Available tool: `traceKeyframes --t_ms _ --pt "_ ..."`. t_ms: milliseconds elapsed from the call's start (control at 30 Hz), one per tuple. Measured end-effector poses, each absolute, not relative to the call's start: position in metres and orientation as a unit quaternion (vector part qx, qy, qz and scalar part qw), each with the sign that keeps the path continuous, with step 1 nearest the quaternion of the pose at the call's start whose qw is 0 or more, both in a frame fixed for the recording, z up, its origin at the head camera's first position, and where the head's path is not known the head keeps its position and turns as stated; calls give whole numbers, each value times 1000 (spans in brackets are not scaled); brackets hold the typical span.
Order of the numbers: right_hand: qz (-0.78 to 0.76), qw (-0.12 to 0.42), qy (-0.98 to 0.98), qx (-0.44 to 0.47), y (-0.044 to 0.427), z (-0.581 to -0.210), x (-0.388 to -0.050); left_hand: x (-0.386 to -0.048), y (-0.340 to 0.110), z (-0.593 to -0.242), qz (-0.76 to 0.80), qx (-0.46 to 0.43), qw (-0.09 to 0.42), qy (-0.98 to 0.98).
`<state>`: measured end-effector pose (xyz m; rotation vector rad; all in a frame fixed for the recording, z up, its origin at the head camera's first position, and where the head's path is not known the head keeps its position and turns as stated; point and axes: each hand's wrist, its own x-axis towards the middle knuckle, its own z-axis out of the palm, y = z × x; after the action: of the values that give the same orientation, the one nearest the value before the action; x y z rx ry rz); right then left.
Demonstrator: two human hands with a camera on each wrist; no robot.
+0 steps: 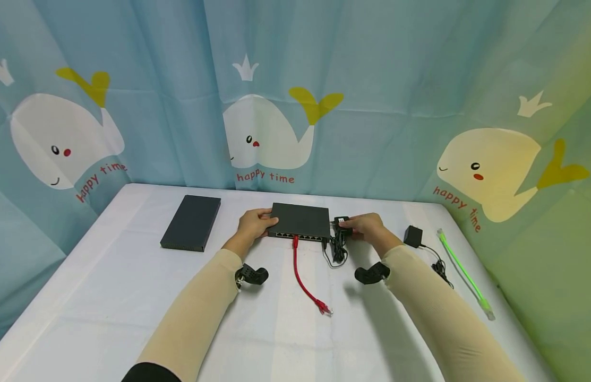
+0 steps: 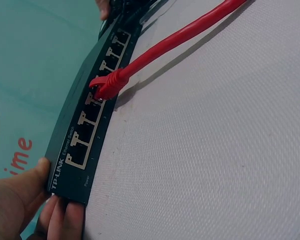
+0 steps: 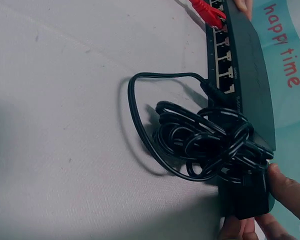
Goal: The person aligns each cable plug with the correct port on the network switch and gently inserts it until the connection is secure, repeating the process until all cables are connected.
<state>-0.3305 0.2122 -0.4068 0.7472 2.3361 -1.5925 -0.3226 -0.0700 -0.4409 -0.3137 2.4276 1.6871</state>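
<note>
A black TP-LINK Ethernet switch (image 1: 300, 218) is near the back of the table, its row of ports facing me. My left hand (image 1: 249, 227) grips its left end, thumb on top and fingers underneath in the left wrist view. One plug of a short red network cable (image 2: 185, 34) sits in a middle port; the other end lies loose on the table. At the switch's right end, my right hand (image 1: 370, 228) holds a black power adapter (image 3: 250, 196) between thumb and fingers. Its bundled cord (image 3: 205, 140) hangs beside it, with the thin plug in the switch's front right.
A second flat black box (image 1: 191, 223) lies at the back left. To the right are another black adapter (image 1: 413, 236) with a bundled cord and a bright green network cable (image 1: 464, 273). A whale-print curtain (image 1: 371, 106) hangs behind the table.
</note>
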Motion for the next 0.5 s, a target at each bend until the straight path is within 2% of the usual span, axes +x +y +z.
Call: traceKeyframes --t_ms 500 --pt "-537 140 797 239 219 -391 -331 -323 -70 -442 560 -108 84 817"
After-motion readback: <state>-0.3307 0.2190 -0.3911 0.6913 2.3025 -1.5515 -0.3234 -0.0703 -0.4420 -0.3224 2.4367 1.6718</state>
